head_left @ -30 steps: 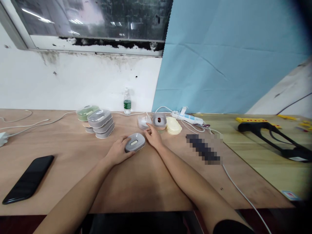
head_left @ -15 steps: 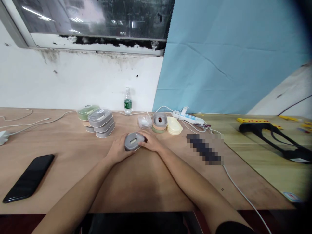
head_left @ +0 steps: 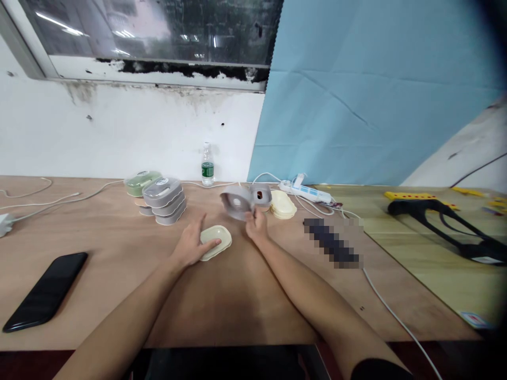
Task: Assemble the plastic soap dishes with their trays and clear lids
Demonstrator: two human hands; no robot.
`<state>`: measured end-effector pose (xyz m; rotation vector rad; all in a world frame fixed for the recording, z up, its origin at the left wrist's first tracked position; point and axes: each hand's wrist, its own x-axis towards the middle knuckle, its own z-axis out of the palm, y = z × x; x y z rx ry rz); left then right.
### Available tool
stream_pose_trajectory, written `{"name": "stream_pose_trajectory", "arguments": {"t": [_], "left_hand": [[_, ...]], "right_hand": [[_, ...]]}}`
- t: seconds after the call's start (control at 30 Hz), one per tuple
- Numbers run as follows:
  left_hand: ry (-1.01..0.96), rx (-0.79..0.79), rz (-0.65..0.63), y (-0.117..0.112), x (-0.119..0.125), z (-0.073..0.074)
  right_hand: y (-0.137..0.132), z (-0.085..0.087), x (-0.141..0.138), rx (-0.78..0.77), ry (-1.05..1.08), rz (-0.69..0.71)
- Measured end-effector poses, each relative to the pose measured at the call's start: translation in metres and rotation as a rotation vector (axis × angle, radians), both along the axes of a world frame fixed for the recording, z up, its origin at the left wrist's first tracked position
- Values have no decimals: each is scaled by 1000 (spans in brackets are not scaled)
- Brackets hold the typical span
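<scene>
My right hand (head_left: 257,226) is closed on the near edge of a grey oval cover (head_left: 234,202), which is lifted and tilted, slightly blurred. A cream oval dish (head_left: 218,240) lies on the table in front of me. Beside its left edge rests my left hand (head_left: 193,243), fingers apart, thumb reaching over the rim. Behind the lifted cover, partly hidden, is a grey container part (head_left: 261,194). More cream dishes (head_left: 282,205) are piled to its right.
Grey containers (head_left: 164,194) stand stacked at the left, beside a green one (head_left: 141,182). A water bottle (head_left: 207,168) stands near the wall. A phone (head_left: 45,290) lies at the left, a pixelated dark object (head_left: 331,243) at the right. A power strip (head_left: 304,191) and cables lie behind.
The grey cover has come off the cream dish and moved up and right in my right hand. My left hand has stayed by the dish, its fingers spreading.
</scene>
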<state>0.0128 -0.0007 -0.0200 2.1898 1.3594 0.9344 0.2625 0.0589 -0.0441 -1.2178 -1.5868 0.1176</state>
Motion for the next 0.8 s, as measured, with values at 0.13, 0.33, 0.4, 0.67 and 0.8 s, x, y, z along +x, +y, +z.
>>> {"name": "stream_pose_trajectory", "arguments": {"t": [0.13, 0.33, 0.4, 0.67, 0.8], "left_hand": [[217, 18, -64, -2, 4, 2], [293, 20, -95, -2, 6, 0], [288, 26, -97, -1, 6, -2], [300, 41, -121, 1, 4, -4], [304, 46, -132, 1, 4, -3]], "right_hand": [[16, 2, 37, 95, 255, -337], [24, 15, 86, 179, 456, -650], [25, 15, 87, 170, 480, -652], [25, 12, 61, -82, 676, -296], [20, 18, 56, -79, 616, -223]]}}
